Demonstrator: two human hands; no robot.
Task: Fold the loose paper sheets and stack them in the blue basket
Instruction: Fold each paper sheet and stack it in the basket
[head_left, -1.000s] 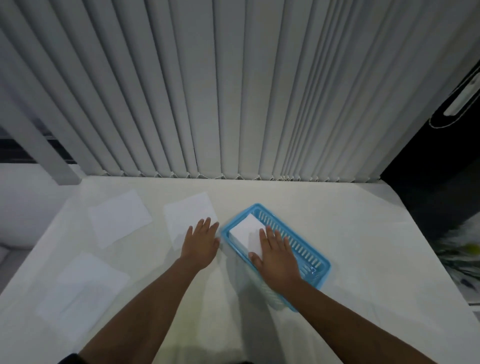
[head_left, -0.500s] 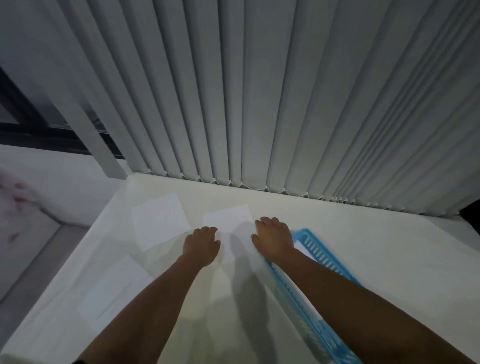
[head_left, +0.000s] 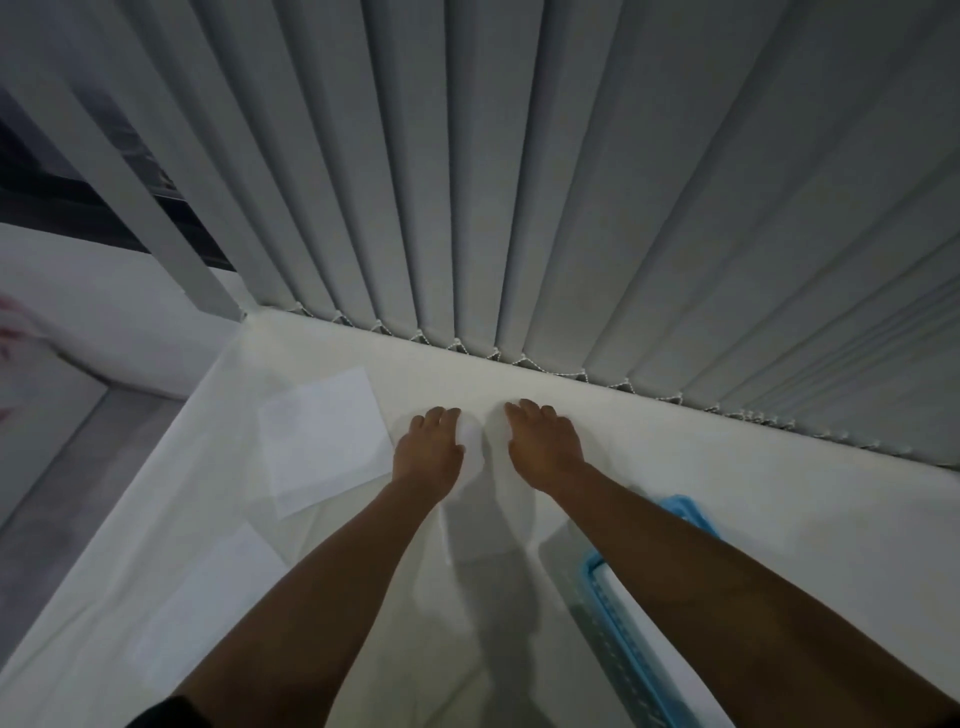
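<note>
A white tabletop (head_left: 701, 483) runs up to grey vertical blinds (head_left: 519, 182), whose slats are linked along the bottom by a beaded chain (head_left: 524, 358). At far left, a dark window gap (head_left: 62, 176) shows above a white ledge (head_left: 104, 322).

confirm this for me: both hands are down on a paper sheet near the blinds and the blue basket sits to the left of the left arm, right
Not quite. The head view shows the blue basket on the right, partly hidden under the right forearm, not left of the left arm. The rest holds: the left hand and right hand are down on a paper sheet near the blinds.
</note>
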